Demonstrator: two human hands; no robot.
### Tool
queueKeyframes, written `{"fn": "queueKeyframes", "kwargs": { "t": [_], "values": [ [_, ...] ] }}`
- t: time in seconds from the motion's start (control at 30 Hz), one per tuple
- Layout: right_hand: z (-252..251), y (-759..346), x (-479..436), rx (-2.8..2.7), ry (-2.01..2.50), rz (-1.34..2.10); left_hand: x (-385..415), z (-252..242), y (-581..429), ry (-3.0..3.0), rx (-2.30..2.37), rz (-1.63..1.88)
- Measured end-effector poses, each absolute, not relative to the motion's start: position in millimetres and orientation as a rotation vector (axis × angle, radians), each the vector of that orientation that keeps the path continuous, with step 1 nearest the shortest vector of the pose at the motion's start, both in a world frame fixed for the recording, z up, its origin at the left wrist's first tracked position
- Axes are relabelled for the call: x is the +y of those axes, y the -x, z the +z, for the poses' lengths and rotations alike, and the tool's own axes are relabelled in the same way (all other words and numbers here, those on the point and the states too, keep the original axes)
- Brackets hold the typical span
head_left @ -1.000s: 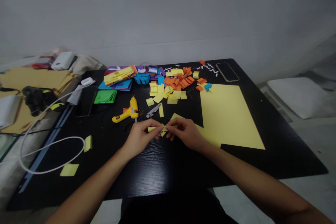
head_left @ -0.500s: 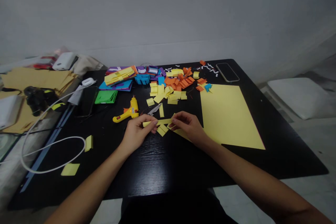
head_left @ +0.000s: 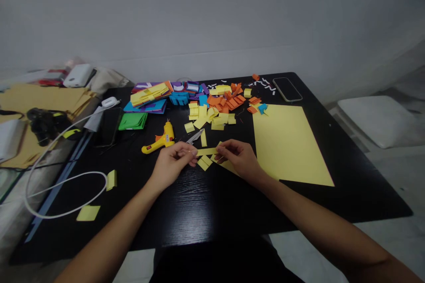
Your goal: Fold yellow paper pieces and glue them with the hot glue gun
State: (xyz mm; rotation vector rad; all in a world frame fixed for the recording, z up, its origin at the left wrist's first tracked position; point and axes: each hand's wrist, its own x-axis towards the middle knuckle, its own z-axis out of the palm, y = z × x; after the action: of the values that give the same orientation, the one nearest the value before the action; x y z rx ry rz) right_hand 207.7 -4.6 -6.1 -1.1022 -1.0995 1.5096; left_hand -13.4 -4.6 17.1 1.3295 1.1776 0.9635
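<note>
I am holding the yellow strip (head_left: 206,151) stretched side to side over the middle of the surface (head_left: 206,212), my left hand (head_left: 171,164) and right hand (head_left: 239,159) each pinching one end, equally near.

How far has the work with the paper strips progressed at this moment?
Done: many small yellow and orange cut paper pieces lie heaped. In hand: left hand and right hand pinch a yellow paper strip. Remaining: the large yellow paper sheet is mostly uncut.
</note>
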Motion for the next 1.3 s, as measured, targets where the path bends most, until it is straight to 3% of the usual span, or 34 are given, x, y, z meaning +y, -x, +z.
{"fn": "queueKeyframes", "kwargs": {
  "t": [0.23, 0.37, 0.6, 0.9, 1.3],
  "values": [
    [-4, -213, 2, -1.061, 1.133, 1.426, 6, 21, 27, -1.345, 1.255, 1.045],
    [-2, -211, 0, -1.138, 1.171, 1.429, -1, 21, 24, -1.730, 1.433, 1.268],
    [-3, -208, -6, -1.224, 1.085, 1.530, -13, 12, 10, -2.326, 1.099, 0.967],
    [-6, -207, -6, -1.110, 0.921, 1.722, -12, 9, 8, -2.131, 1.118, 0.981],
    [-6, -204, -7, -1.180, 1.099, 1.549, -18, 8, 2, -1.920, 1.263, 0.991]
  ]
}}
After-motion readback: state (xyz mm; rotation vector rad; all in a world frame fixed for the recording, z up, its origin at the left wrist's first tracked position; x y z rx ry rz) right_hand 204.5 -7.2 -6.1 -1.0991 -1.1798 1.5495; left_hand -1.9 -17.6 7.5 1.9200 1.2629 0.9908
